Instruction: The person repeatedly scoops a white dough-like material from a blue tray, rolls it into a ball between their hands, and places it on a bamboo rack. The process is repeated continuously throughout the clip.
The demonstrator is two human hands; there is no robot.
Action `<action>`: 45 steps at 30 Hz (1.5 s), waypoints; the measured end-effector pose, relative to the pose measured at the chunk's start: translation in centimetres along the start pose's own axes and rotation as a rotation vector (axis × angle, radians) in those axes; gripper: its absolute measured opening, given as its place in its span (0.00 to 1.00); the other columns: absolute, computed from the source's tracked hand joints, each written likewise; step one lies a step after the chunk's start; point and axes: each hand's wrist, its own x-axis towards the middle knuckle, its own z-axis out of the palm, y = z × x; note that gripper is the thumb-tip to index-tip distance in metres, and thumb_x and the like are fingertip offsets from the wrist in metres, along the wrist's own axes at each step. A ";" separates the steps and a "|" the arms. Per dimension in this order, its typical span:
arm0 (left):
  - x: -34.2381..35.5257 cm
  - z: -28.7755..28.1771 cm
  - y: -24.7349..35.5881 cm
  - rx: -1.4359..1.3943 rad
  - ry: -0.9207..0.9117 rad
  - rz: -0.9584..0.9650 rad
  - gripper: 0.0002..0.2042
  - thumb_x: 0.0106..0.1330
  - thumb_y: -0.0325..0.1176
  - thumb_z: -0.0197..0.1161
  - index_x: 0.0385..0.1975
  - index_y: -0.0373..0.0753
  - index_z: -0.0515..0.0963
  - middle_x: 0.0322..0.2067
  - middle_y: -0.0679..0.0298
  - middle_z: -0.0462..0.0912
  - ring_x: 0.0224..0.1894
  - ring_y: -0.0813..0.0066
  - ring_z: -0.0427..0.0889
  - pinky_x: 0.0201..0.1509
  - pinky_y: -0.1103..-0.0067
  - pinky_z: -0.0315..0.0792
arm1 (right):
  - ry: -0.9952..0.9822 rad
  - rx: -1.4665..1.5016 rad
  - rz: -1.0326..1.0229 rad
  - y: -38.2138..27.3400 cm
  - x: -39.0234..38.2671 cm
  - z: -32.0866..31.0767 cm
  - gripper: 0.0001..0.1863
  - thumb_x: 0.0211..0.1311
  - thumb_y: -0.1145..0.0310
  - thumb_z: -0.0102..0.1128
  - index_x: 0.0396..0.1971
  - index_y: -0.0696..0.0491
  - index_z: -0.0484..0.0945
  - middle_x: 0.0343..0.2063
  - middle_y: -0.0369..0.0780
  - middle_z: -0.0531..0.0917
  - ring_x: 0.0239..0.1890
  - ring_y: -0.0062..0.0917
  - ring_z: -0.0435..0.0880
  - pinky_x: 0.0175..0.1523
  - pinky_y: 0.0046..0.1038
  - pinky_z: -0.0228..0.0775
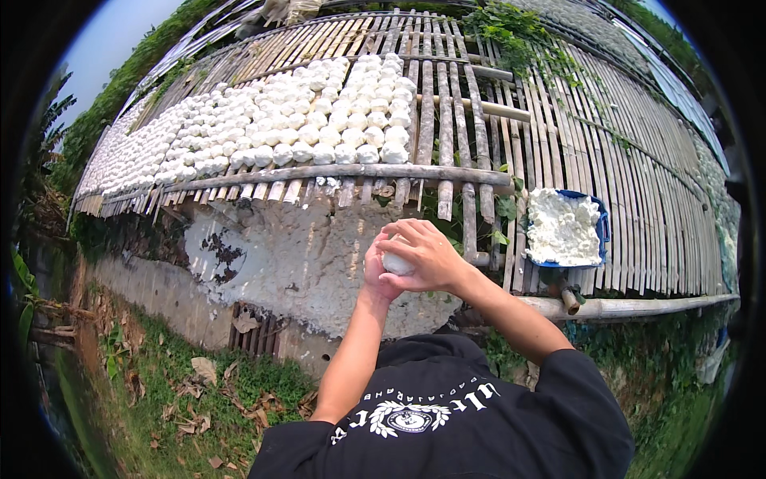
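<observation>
Between my cupped palms sits a white ball of soft paste (pixel 396 263), partly hidden by the fingers. My left hand (pixel 375 269) wraps it from the left and below. Curved over its top and right side is my right hand (pixel 425 254). Both hands are held in front of my chest, just short of the bamboo rack's near edge. Off to the right, a blue crate (pixel 604 231) heaped with lumpy white paste (pixel 563 227) rests on the slats. Rows of similar white balls (pixel 299 128) cover the rack at the left.
The rack of bamboo slats (pixel 444 120) stretches away, edged by a thick pole (pixel 343 172) on the left and another pole (pixel 638 306) on the right. Green vines (pixel 519 32) grow over its far part. Below lie white-splashed ground (pixel 319 263) and grass with dry leaves (pixel 199 399).
</observation>
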 end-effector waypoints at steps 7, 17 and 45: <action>-0.2 -1.1 0.5 -0.201 -0.217 -0.099 0.34 0.85 0.57 0.34 0.73 0.36 0.69 0.71 0.49 0.75 0.73 0.50 0.75 0.77 0.55 0.71 | -0.224 0.281 0.239 0.1 0.0 0.0 0.30 0.57 0.60 0.75 0.61 0.52 0.84 0.55 0.45 0.85 0.55 0.43 0.87 0.59 0.41 0.82; 2.1 -0.3 -0.2 -0.094 -0.038 -0.195 0.39 0.83 0.65 0.35 0.74 0.36 0.68 0.75 0.43 0.70 0.74 0.46 0.74 0.77 0.53 0.71 | -0.333 0.293 0.317 1.4 -0.8 -2.6 0.34 0.57 0.56 0.79 0.64 0.48 0.81 0.58 0.47 0.80 0.59 0.45 0.83 0.63 0.44 0.79; 36.6 -1.0 -3.2 2.250 0.284 0.736 0.28 0.59 0.50 0.65 0.58 0.41 0.84 0.64 0.50 0.81 0.75 0.51 0.72 0.71 0.55 0.68 | 0.540 1.433 1.563 57.3 2.8 2.1 0.34 0.73 0.61 0.62 0.74 0.55 0.65 0.70 0.50 0.73 0.72 0.47 0.74 0.77 0.58 0.67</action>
